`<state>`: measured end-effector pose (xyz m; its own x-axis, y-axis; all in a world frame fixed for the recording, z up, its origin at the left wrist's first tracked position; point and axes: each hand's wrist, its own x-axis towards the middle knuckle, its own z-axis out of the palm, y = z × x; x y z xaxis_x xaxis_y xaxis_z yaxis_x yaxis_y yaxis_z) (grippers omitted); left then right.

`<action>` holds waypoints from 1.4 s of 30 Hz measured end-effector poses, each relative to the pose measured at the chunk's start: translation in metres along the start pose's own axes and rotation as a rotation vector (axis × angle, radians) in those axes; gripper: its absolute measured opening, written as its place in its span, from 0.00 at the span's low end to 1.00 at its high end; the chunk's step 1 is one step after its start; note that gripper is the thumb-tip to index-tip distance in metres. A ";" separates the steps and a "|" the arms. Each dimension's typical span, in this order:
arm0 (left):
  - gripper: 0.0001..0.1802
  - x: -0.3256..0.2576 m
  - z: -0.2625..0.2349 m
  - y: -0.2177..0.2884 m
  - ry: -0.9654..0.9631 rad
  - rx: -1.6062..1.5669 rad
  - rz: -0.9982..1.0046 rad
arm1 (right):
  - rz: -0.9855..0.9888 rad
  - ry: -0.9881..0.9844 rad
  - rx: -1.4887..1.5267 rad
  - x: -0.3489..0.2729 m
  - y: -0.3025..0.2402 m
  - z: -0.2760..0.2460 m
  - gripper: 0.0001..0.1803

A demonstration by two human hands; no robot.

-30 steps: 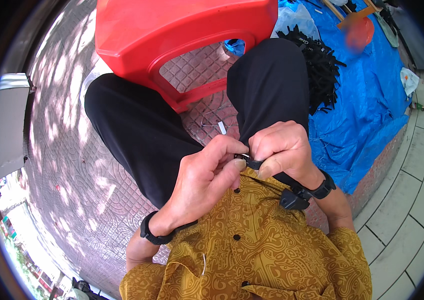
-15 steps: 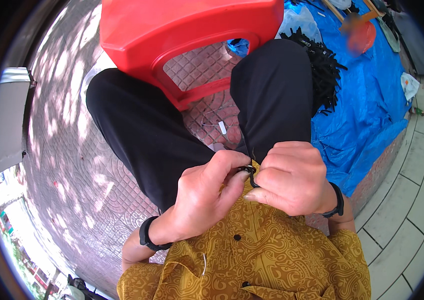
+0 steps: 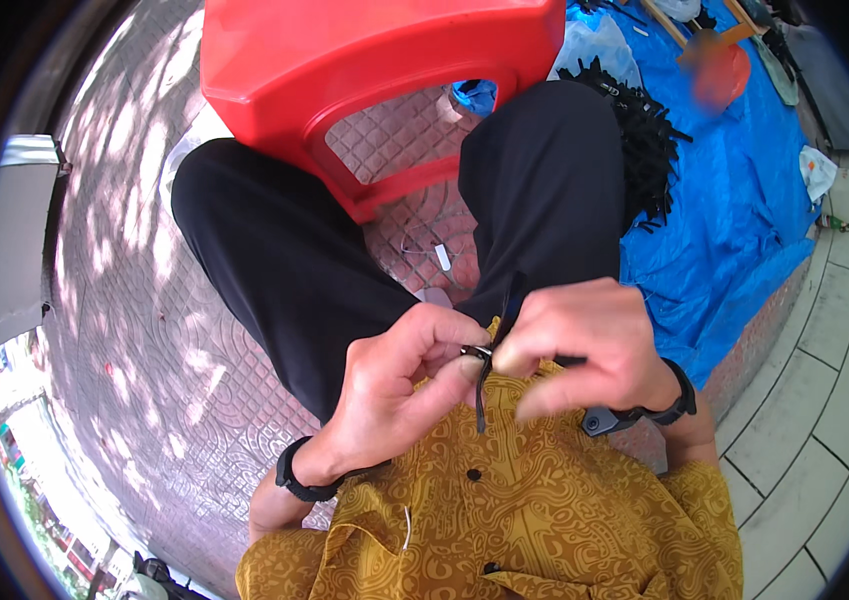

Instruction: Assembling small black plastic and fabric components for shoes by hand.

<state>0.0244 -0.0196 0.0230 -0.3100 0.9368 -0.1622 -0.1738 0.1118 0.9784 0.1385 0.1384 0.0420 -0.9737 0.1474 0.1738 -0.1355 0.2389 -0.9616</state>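
Above my lap, my left hand (image 3: pixel 399 385) pinches a small dark piece with a shiny metal part (image 3: pixel 479 352) between thumb and forefinger. A thin black strap (image 3: pixel 481 405) runs through or beside this piece; its lower end hangs over the mustard patterned shirt (image 3: pixel 534 480) and its upper end sticks up beside my right hand. My right hand (image 3: pixel 594 345) is closed at the strap, its thumb and forefinger against it, and the lower fingers are smeared by motion. The exact kind of the small piece is hidden by my fingertips. Both wrists wear black bands.
A red plastic stool (image 3: pixel 384 60) stands in front of my knees. At right, a blue tarp (image 3: pixel 734 210) bears a heap of black straps (image 3: pixel 639 140), a plastic bag (image 3: pixel 599 50) and a red item (image 3: pixel 722 75). A small white piece (image 3: pixel 443 257) lies on the patterned paving (image 3: pixel 184 330).
My right hand has shifted slightly up and its fingers have loosened from a tight fist. More of the black strap now shows, both above and below the small piece in my left hand.
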 end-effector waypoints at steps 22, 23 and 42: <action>0.11 0.021 0.000 0.003 0.123 -0.036 -0.275 | 0.401 0.177 0.546 0.002 0.042 0.019 0.06; 0.11 0.022 -0.001 0.004 0.122 -0.034 -0.277 | 0.400 0.178 0.548 0.002 0.042 0.019 0.06; 0.21 0.040 0.002 -0.004 0.125 0.662 0.339 | 0.400 0.158 0.638 0.004 0.039 0.002 0.06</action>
<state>0.0142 0.0182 0.0129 -0.3575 0.9150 0.1869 0.5356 0.0369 0.8437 0.1293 0.1462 0.0044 -0.9396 0.2528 -0.2309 0.0952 -0.4547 -0.8855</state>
